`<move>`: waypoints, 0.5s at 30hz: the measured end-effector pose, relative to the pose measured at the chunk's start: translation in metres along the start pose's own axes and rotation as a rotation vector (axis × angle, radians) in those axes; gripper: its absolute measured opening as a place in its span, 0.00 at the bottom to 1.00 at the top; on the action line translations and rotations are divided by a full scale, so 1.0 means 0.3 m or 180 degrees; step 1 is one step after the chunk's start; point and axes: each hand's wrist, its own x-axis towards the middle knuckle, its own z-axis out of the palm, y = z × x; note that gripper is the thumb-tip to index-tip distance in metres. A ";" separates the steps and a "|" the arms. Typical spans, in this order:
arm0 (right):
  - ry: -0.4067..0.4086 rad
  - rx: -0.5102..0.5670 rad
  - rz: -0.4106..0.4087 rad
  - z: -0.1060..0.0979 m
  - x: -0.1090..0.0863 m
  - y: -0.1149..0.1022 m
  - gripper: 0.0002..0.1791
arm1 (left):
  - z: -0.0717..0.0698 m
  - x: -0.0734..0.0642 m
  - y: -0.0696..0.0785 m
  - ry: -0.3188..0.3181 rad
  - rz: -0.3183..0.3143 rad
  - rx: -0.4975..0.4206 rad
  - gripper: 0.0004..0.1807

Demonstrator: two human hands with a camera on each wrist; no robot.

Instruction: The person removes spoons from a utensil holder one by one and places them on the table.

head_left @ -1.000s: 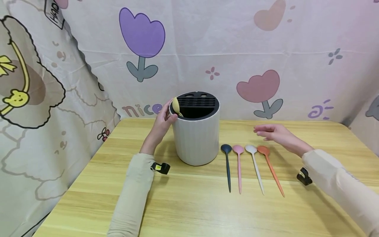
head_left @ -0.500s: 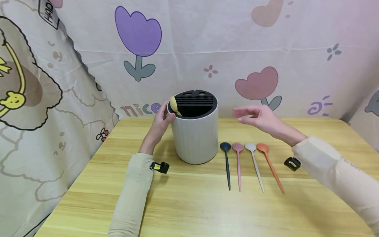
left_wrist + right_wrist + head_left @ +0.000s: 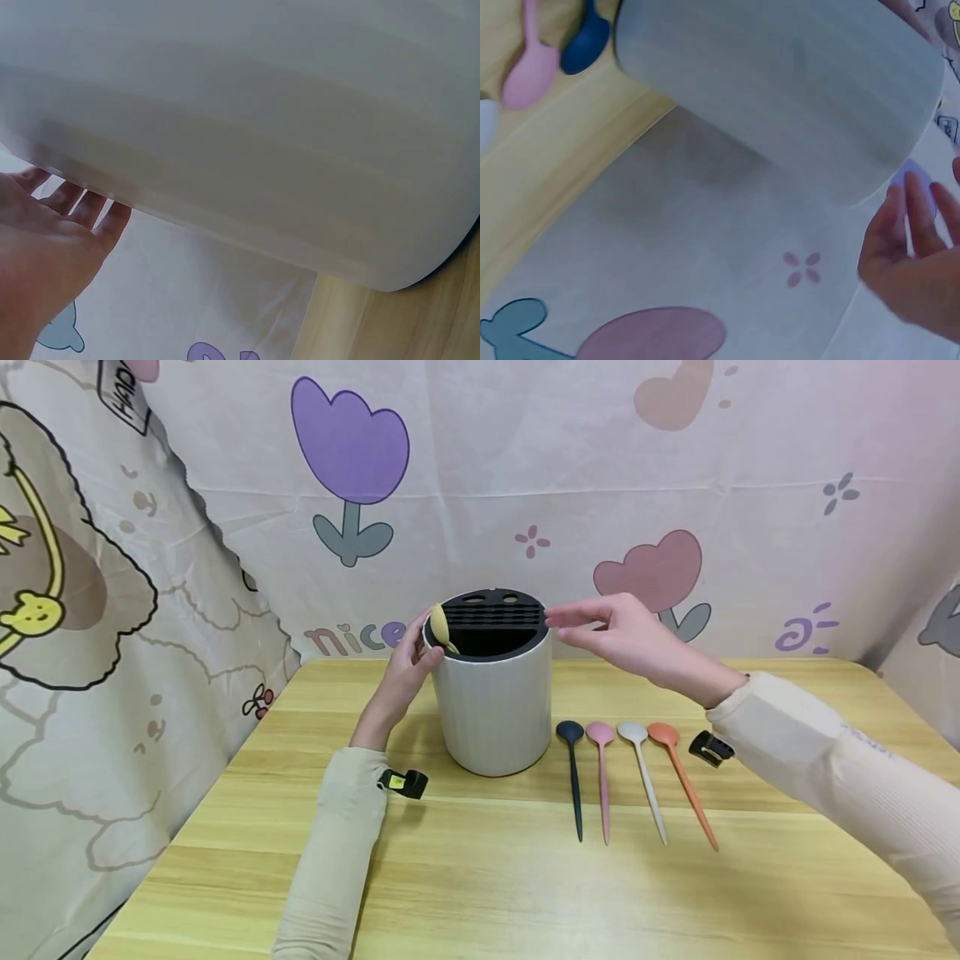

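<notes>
A tall white utensil holder (image 3: 495, 714) with a black slotted lid (image 3: 495, 616) stands upright on the table. My left hand (image 3: 405, 672) holds its left side near the rim, thumb toward the front and fingers behind; in the left wrist view these fingers (image 3: 86, 206) lie along the white wall. Inside the lid's large opening a yellow spoon (image 3: 440, 625) leans left, bowl up, its handle mostly hidden. My right hand (image 3: 626, 631) reaches across at the rim's right edge, fingers extended, holding nothing; whether the fingertips touch the rim I cannot tell.
Right of the holder, a dark blue spoon (image 3: 573, 777), a pink spoon (image 3: 603, 777), a white spoon (image 3: 644, 777) and an orange spoon (image 3: 686, 781) lie side by side on the wooden table (image 3: 480, 885). A patterned cloth (image 3: 480, 460) hangs behind.
My right hand has moved left and up, from above the orange spoon's far side to the holder's right rim. The left hand, holder and spoons keep their places.
</notes>
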 end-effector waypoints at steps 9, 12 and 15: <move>-0.0048 0.0020 -0.0008 0.045 0.068 -0.080 0.20 | -0.006 -0.001 -0.004 0.0004 0.0009 -0.0027 0.70; -0.0071 0.0061 0.0013 0.056 0.080 -0.099 0.22 | -0.006 -0.001 -0.002 -0.0009 -0.0026 0.0066 0.70; -0.0102 0.0090 0.0000 0.065 0.092 -0.116 0.23 | -0.007 0.002 -0.002 -0.0023 -0.0021 0.0096 0.69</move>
